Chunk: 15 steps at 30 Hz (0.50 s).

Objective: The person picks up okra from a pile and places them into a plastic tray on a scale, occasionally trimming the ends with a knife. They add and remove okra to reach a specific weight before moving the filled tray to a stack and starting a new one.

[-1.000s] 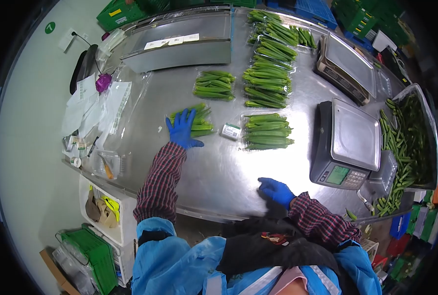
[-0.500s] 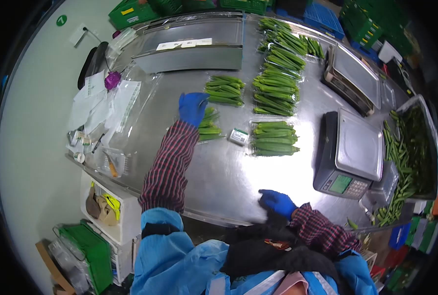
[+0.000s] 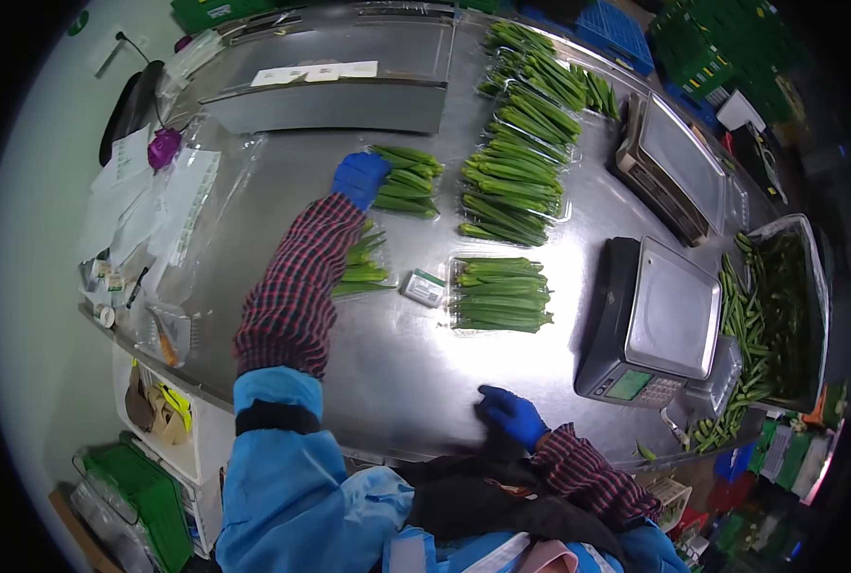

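My left hand (image 3: 361, 180), in a blue glove, is at the left edge of a tray of okra (image 3: 408, 181), its fingers curled against it. Under my left forearm lies another okra tray (image 3: 363, 265), partly hidden by the sleeve. My right hand (image 3: 514, 414), also gloved in blue, is near the table's front edge, holding nothing, with a finger stretched out. A small white and green labelled block (image 3: 425, 287) sits beside a separate okra tray (image 3: 502, 294). Beyond that, several okra trays (image 3: 511, 181) form a column.
On the right stand a digital scale (image 3: 674, 310), a second scale (image 3: 679, 167) and a crate of loose okra (image 3: 793, 315). A metal stand (image 3: 330, 103) occupies the back left. Papers (image 3: 172, 201) and a clear tray with an orange-handled knife (image 3: 170, 336) lie on the left.
My left hand has moved forward, up to the left edge of the okra tray. The view has shifted a little; my right hand stays near the front edge.
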Each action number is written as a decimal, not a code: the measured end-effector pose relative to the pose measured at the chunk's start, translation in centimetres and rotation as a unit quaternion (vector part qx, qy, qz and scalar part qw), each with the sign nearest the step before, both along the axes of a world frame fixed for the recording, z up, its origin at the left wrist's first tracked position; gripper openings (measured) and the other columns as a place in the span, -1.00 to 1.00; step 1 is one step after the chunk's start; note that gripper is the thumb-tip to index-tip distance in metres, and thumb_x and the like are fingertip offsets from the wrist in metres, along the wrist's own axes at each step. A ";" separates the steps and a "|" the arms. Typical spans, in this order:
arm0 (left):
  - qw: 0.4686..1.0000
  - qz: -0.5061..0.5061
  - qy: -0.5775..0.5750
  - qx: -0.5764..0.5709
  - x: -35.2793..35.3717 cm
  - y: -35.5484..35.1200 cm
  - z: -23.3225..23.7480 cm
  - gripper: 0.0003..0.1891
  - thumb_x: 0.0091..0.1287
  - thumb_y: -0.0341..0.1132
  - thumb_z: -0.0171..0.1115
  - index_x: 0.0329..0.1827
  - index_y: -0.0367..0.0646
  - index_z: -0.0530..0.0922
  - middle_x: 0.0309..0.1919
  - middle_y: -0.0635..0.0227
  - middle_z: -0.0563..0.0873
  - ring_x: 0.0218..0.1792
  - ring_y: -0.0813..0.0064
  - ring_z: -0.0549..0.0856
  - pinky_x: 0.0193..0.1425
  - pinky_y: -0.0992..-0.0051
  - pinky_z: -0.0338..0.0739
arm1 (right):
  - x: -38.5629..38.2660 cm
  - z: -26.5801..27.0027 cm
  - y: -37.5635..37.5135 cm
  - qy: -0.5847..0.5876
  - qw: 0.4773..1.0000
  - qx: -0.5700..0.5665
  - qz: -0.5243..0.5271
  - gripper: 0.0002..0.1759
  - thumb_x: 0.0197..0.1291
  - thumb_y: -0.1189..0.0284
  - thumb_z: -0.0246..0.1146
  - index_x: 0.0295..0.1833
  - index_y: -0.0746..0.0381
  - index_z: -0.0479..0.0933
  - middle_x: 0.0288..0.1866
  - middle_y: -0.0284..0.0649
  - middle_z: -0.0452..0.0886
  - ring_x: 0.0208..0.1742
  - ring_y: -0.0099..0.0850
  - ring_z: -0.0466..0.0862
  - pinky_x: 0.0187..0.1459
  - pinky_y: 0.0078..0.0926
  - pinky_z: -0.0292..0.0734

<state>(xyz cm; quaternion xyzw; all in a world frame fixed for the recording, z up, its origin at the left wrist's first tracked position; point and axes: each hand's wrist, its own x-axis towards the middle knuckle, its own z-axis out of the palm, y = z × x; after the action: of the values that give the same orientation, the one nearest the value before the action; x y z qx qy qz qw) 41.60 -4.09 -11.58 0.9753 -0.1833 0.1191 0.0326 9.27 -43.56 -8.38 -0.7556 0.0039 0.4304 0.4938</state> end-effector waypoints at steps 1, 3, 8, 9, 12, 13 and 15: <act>1.000 -0.015 -0.011 -0.004 -0.2 0.1 -0.1 -0.88 0.16 -0.24 0.24 -0.27 0.06 0.67 -0.43 0.24 0.66 -0.33 0.16 0.67 -0.21 0.17 0.56 | 0.2 0.0 0.2 0.003 1.000 0.004 -0.003 -0.50 0.31 0.42 0.19 0.37 0.16 0.37 0.09 -0.20 0.62 0.11 -0.46 0.58 0.23 -0.47 0.43; 0.996 -0.060 -0.061 0.026 -0.5 -0.1 0.0 -0.89 0.15 -0.24 0.23 -0.29 0.05 0.66 -0.42 0.25 0.65 -0.30 0.20 0.68 -0.22 0.20 0.57 | 0.7 0.2 0.7 0.015 1.000 -0.020 0.004 -0.51 0.32 0.40 0.20 0.36 0.16 0.38 0.12 -0.19 0.61 0.13 -0.45 0.58 0.23 -0.46 0.43; 0.998 -0.025 -0.038 0.045 -1.1 -1.0 -0.3 -0.90 0.16 -0.27 0.21 -0.32 0.01 0.64 -0.37 0.23 0.64 -0.24 0.21 0.67 -0.19 0.24 0.58 | 0.0 -1.3 0.6 -0.038 0.999 -0.022 -0.012 -0.52 0.30 0.23 0.25 0.27 0.19 0.46 -0.19 -0.23 0.67 -0.14 -0.47 0.64 0.01 -0.46 0.53; 1.000 -0.024 0.006 0.013 -0.8 -0.9 -0.6 -0.89 0.18 -0.28 0.19 -0.28 0.00 0.64 -0.35 0.22 0.64 -0.23 0.20 0.67 -0.17 0.24 0.57 | -0.3 -1.4 0.6 -0.023 0.999 -0.008 -0.031 -0.51 0.30 0.22 0.25 0.27 0.19 0.46 -0.17 -0.22 0.68 -0.14 -0.47 0.64 0.01 -0.46 0.53; 0.997 -0.025 0.028 -0.071 -0.6 -0.6 0.3 -0.84 0.16 -0.33 0.22 -0.20 -0.01 0.65 -0.29 0.23 0.65 -0.20 0.17 0.65 -0.12 0.22 0.54 | 0.3 -1.3 0.6 -0.043 0.999 -0.005 -0.027 -0.51 0.30 0.19 0.25 0.27 0.17 0.46 -0.09 -0.18 0.68 -0.09 -0.44 0.64 0.03 -0.45 0.53; 0.992 -0.026 0.016 -0.122 -1.3 -0.5 0.6 -0.79 0.13 -0.38 0.27 -0.16 -0.01 0.65 -0.26 0.25 0.65 -0.18 0.16 0.64 -0.09 0.20 0.52 | 0.2 -0.9 0.6 -0.070 0.997 -0.016 -0.002 -0.50 0.30 0.18 0.25 0.28 0.17 0.46 -0.02 -0.15 0.68 -0.03 -0.40 0.65 0.05 -0.43 0.52; 0.989 -0.023 -0.017 -0.149 -3.0 0.0 1.0 -0.74 0.12 -0.37 0.26 -0.10 -0.02 0.64 -0.24 0.22 0.66 -0.19 0.13 0.64 -0.09 0.19 0.53 | 0.1 -0.1 1.0 -0.025 0.999 -0.024 -0.003 -0.50 0.30 0.17 0.23 0.28 0.16 0.46 0.05 -0.11 0.65 0.04 -0.35 0.64 0.10 -0.41 0.50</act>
<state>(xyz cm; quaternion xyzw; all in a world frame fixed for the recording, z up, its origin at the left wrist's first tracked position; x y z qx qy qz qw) 38.57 -4.13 -10.54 0.9531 -0.1863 0.1604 0.1768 9.35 -42.55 -8.47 -0.7775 0.0044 0.4100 0.4769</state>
